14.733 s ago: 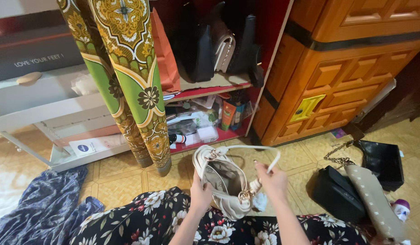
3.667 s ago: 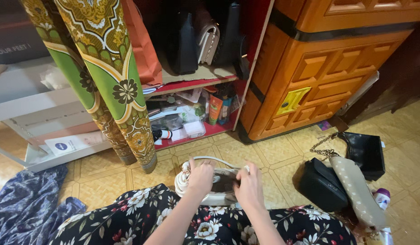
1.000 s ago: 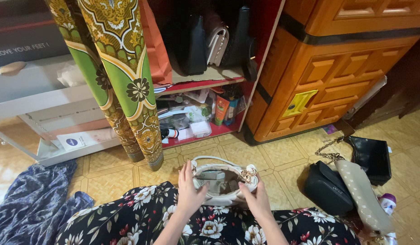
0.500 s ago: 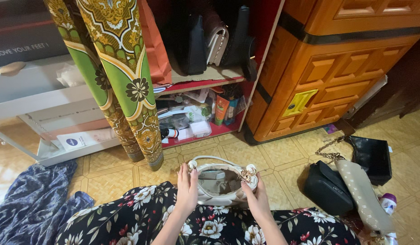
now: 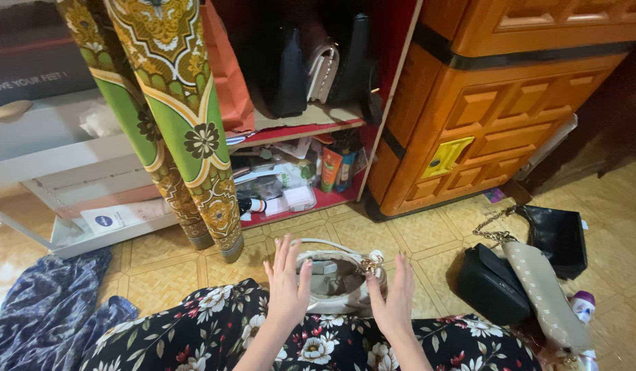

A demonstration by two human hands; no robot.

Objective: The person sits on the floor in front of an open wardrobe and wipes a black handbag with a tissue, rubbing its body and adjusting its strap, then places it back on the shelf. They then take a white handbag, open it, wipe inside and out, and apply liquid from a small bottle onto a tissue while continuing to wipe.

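Cream handbag (image 5: 338, 282) is set upright on the tiled floor (image 5: 160, 264), against the lap in the floral dress (image 5: 215, 330), mouth open. Left hand (image 5: 287, 285) is at the bag's 9 o'clock, fingers spread, nothing gripped; whether the palm touches the bag side cannot be told. Right hand (image 5: 395, 299) is at 3 o'clock, flat and open, fingers extended, just beside the bag or grazing it.

Risk, as judged: with neither hand closed on it, the soft bag could slump or tip toward 12 o'clock and the contents could be spilled. The strap loop and gold hardware near the right fingers could be snagged.

At 3 o'clock from the bag: black pouch (image 5: 493, 285), beige studded bag (image 5: 546, 295) lying partly over it, black purse (image 5: 558, 237) with chain. At 12 o'clock: open shelf (image 5: 297, 127) with dark bags above, tubes and clutter below; green patterned curtain (image 5: 187, 130) at 11 o'clock; blue cloth (image 5: 46, 309) at 9 o'clock.

Bag interior is shadowed; contents cannot be made out. Lower part of the bag is hidden by the hands and lap. Bottle at far right is cut off by the frame edge.
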